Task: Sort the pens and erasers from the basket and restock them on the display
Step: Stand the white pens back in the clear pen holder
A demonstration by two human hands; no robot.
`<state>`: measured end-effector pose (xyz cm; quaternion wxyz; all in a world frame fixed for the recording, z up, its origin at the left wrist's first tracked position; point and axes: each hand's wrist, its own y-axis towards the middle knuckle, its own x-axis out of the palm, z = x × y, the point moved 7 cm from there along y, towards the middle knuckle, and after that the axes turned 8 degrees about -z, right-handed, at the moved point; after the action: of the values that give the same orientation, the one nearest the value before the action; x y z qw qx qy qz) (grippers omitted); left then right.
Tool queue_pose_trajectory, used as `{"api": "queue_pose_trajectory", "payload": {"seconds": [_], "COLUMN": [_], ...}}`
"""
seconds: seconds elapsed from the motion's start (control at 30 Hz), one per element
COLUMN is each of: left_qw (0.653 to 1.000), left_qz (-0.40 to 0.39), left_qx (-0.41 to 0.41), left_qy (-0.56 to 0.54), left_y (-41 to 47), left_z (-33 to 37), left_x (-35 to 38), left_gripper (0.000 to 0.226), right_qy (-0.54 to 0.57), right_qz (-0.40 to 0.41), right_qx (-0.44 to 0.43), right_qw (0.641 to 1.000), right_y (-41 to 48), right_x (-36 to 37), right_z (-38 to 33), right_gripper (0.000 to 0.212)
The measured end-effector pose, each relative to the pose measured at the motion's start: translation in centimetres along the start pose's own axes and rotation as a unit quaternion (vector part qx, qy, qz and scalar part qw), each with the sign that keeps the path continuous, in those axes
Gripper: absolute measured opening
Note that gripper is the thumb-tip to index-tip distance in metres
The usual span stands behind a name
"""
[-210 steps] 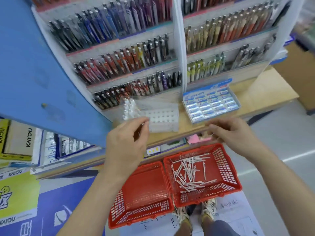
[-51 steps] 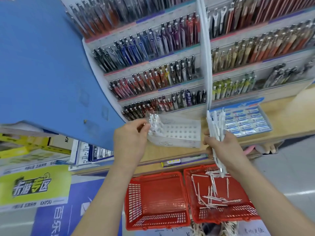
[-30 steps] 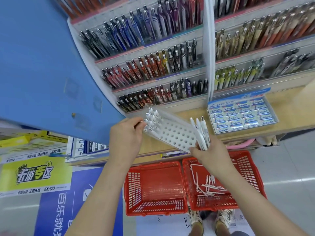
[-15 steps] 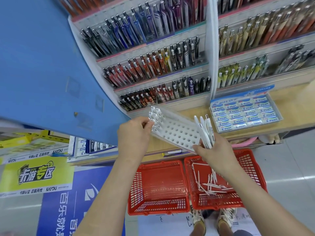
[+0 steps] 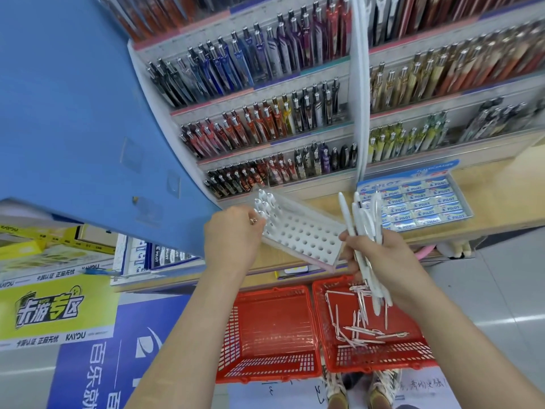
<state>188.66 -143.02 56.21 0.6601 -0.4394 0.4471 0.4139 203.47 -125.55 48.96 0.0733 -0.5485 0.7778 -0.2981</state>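
A white perforated pen holder lies tilted on the wooden counter, with several white pens standing in its far-left holes. My left hand pinches a pen at that left end. My right hand grips a bundle of white pens upright beside the holder's right end. Below, the right red basket holds several loose white pens. The left red basket is empty. A blue tray of erasers sits on the counter at right.
Tiered display racks of pens rise behind the counter. A big blue panel hangs over the left. Yellow and blue signs cover the floor at left. My shoes show below the baskets.
Seven seconds ago my right hand was empty at the counter edge; it has since lifted a pen bundle from the basket. In the last second both hands stay at the holder.
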Motion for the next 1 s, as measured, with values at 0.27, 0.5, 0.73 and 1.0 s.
{"api": "queue_pose_trajectory", "payload": {"seconds": [0.27, 0.5, 0.73, 1.0], "left_qw": [0.91, 0.765, 0.863, 0.885], "left_qz": [-0.186, -0.121, -0.183, -0.202], "left_qx": [0.081, -0.013, 0.063, 0.064], "left_qy": [-0.363, -0.632, -0.467, -0.415], "left_y": [-4.0, -3.3, -4.8, -7.4], "left_z": [5.9, 3.2, 3.3, 5.2], "left_x": [0.2, -1.3, -2.9, 0.1], "left_gripper": [0.023, 0.009, 0.01, 0.007], "right_qy": [-0.006, 0.076, 0.298, 0.181], "right_qz": [-0.192, -0.221, -0.1, -0.085], "right_qx": [-0.017, 0.0, -0.071, -0.099], "right_qw": [0.981, 0.972, 0.947, 0.975], "right_y": [-2.2, -2.8, -1.7, -1.9], "right_x": [4.8, 5.0, 3.4, 4.2], "right_z": [-2.9, -2.6, -2.7, -3.5], "right_gripper": [0.013, 0.03, 0.013, 0.038]}}
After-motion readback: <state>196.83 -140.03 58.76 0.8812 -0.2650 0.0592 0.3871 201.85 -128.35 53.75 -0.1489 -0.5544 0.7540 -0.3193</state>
